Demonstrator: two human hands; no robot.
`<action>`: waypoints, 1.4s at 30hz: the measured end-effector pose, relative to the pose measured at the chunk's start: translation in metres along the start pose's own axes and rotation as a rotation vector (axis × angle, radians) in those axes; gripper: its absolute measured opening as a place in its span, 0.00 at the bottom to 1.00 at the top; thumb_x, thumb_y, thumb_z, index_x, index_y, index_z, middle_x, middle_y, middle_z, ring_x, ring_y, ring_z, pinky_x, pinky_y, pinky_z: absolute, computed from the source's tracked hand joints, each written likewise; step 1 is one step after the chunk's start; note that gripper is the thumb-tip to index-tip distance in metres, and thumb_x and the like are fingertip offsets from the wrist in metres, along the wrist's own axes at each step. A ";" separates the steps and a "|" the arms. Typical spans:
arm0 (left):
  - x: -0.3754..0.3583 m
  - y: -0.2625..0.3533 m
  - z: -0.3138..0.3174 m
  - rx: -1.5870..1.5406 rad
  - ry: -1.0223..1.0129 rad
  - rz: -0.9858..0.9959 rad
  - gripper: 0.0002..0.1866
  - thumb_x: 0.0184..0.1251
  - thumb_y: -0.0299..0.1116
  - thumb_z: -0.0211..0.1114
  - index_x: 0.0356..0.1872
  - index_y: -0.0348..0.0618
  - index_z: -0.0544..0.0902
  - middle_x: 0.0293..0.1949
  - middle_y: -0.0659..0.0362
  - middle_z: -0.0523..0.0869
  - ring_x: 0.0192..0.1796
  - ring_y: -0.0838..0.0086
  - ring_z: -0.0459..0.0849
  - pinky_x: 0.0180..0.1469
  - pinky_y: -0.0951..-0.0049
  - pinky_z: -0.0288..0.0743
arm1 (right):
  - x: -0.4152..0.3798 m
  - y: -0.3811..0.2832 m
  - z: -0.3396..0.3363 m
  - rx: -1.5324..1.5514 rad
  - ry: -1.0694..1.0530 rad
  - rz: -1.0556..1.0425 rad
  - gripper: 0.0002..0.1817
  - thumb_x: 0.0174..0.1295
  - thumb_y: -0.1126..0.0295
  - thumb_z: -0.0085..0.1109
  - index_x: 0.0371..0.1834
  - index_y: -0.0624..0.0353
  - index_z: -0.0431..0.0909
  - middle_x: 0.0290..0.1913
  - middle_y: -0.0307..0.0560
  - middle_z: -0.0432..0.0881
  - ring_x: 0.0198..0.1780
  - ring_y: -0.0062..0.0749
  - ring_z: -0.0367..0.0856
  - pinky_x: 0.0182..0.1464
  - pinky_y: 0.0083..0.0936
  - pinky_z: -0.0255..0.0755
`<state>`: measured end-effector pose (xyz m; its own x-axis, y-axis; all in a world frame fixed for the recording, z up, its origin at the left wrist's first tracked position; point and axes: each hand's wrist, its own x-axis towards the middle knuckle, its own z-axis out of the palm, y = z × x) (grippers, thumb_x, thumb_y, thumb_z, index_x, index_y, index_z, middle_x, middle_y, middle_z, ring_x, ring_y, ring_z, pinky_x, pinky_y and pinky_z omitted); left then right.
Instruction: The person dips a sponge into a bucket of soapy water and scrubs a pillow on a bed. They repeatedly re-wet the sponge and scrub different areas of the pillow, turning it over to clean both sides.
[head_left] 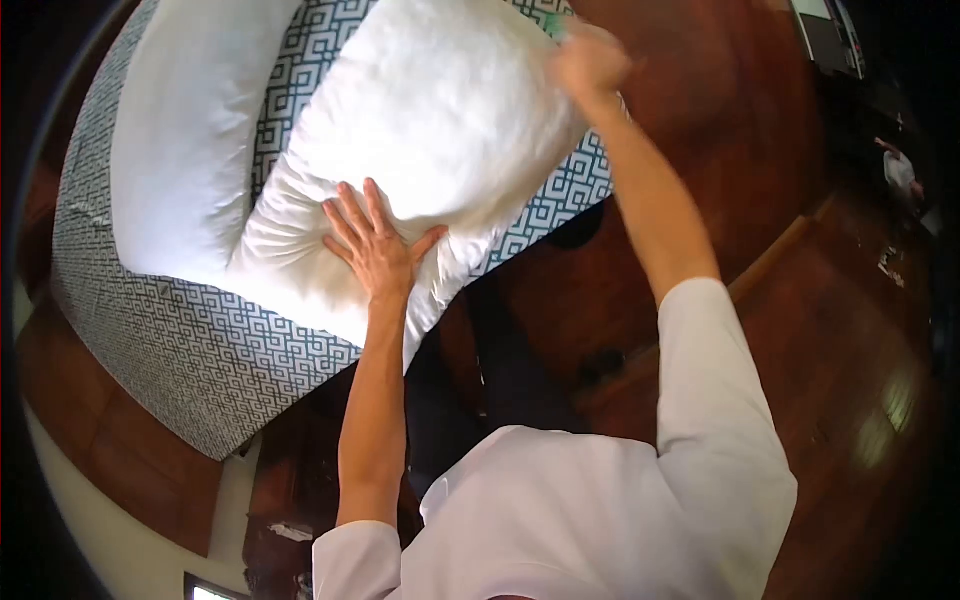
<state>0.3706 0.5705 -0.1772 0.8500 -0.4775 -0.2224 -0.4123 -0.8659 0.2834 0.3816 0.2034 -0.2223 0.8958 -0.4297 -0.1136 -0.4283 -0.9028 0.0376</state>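
A large white pillow (440,110) lies on a bed with a blue-and-white geometric cover (200,350). My left hand (375,245) presses flat on the pillow's near end, fingers spread, denting the fabric. My right hand (588,62) is at the pillow's far right corner; it is blurred by motion and looks closed around that corner. A second white pillow (180,130) lies to the left, touching the first one.
Dark red-brown wooden floor (800,330) runs to the right of the bed and under me. The bed's edge (560,225) crosses diagonally beneath the pillow. A light wall (100,520) sits lower left. Small objects lie at the far right (900,170).
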 end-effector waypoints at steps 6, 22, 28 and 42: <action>0.003 0.002 0.020 -0.045 0.051 -0.007 0.73 0.38 0.65 0.81 0.82 0.47 0.46 0.82 0.42 0.40 0.82 0.36 0.34 0.70 0.18 0.41 | -0.051 -0.111 -0.091 0.401 0.319 -0.065 0.29 0.52 0.71 0.65 0.61 0.39 0.81 0.41 0.44 0.87 0.42 0.44 0.86 0.42 0.46 0.79; 0.006 -0.012 0.038 -0.126 -0.067 -0.064 0.77 0.32 0.65 0.81 0.82 0.52 0.41 0.83 0.47 0.38 0.83 0.41 0.33 0.70 0.17 0.37 | 0.005 -0.199 -0.087 0.277 0.346 -0.561 0.24 0.55 0.70 0.60 0.57 0.39 0.82 0.29 0.47 0.84 0.30 0.42 0.86 0.24 0.41 0.74; 0.006 -0.017 0.037 -0.148 -0.084 -0.048 0.78 0.29 0.65 0.82 0.82 0.55 0.39 0.83 0.46 0.38 0.83 0.40 0.34 0.69 0.16 0.39 | 0.104 -0.075 -0.075 -0.067 0.058 -0.069 0.19 0.61 0.67 0.57 0.56 0.43 0.82 0.35 0.48 0.87 0.36 0.49 0.87 0.36 0.45 0.78; 0.008 -0.017 0.042 -0.158 -0.083 -0.049 0.78 0.29 0.67 0.81 0.82 0.58 0.39 0.83 0.51 0.42 0.83 0.42 0.42 0.70 0.18 0.42 | 0.168 -0.086 -0.038 -0.041 0.130 -0.199 0.19 0.62 0.63 0.54 0.56 0.38 0.83 0.33 0.50 0.88 0.36 0.45 0.89 0.32 0.47 0.78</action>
<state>0.3708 0.5746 -0.2226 0.8354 -0.4514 -0.3136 -0.3087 -0.8574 0.4119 0.5731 0.2085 -0.2065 0.9709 -0.2395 0.0057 -0.2393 -0.9685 0.0682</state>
